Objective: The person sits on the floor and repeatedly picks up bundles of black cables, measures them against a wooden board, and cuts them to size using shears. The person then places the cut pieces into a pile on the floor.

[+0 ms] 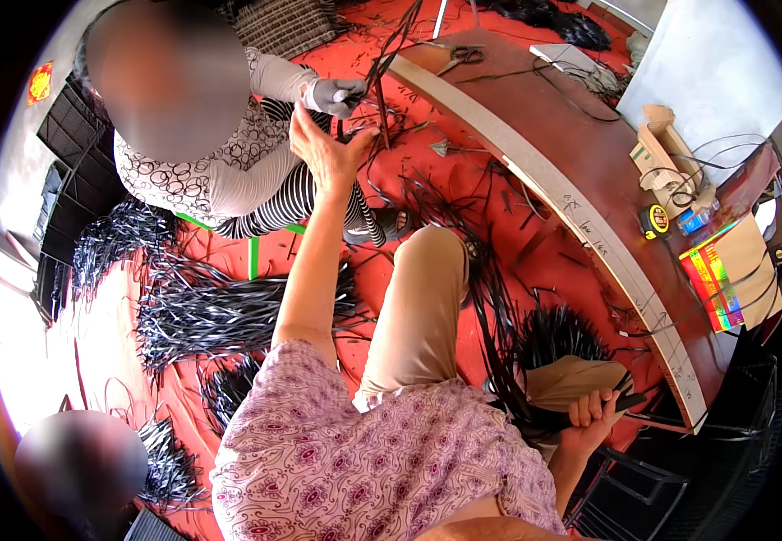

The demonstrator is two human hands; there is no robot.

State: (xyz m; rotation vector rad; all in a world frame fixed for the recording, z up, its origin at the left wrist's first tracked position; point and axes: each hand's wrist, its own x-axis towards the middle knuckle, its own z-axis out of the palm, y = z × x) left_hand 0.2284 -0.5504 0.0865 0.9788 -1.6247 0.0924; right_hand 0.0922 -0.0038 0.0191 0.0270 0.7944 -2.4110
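My left hand [323, 158] is stretched out, open, with thumb and fingers spread apart. It is just in front of a co-worker's grey-gloved hand [332, 96], beside black strips [384, 86] that hang there. Something dark shows in the gap by my thumb; its kind is not clear. Down at the right, over my knee, my right hand [593, 415] is closed around a bundle of flat black plastic strips [535, 417]. More strips [490, 316] run from near my legs up across the red floor covering.
A co-worker [256, 167] sits at the upper left. Heaps of black strips [220, 311] lie on the red floor covering [517, 243]. A brown curved-edged table [562, 126] holds scissors [463, 56], a yellow tape measure [654, 222] and a cardboard piece [752, 275]. Black metal frames [630, 491] stand lower right.
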